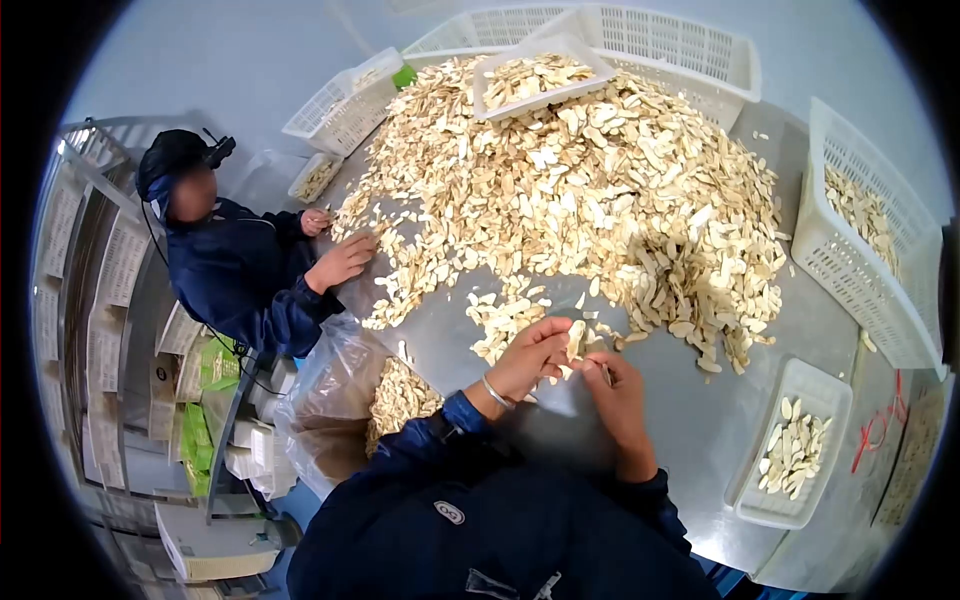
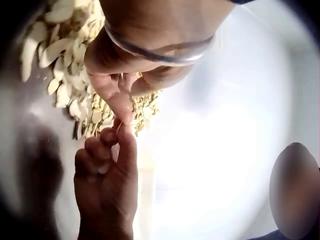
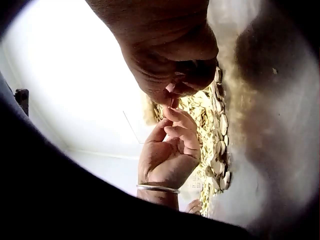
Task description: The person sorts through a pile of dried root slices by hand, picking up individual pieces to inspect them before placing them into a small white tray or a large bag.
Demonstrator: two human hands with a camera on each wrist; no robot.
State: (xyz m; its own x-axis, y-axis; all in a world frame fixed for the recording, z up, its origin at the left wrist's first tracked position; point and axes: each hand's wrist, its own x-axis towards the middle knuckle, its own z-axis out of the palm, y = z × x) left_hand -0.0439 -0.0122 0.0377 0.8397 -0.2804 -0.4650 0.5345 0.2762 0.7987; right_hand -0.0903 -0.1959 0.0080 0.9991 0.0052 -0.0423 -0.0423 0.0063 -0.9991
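In the head view my left hand (image 1: 525,362), with a bangle at the wrist, pinches a pale dried slice (image 1: 577,338) between thumb and fingers. My right hand (image 1: 617,402) meets it from the right, thumb and forefinger pinching at the slice's lower end. Both wrist views show the fingertips of the two hands together, with the slice mostly hidden behind them. Just beyond the hands spreads a large heap of similar slices (image 1: 560,190), and a small cluster (image 1: 503,318) lies beside the left hand.
A shallow tray (image 1: 843,400) of slices stands at right, below a tall perforated basket (image 1: 815,215). Another tray (image 1: 600,75) rests on the heap, with baskets (image 1: 690,70) behind. At left, a person (image 1: 235,265) reaches to the metal table (image 1: 440,350); a plastic bag (image 1: 335,400) holds more slices.
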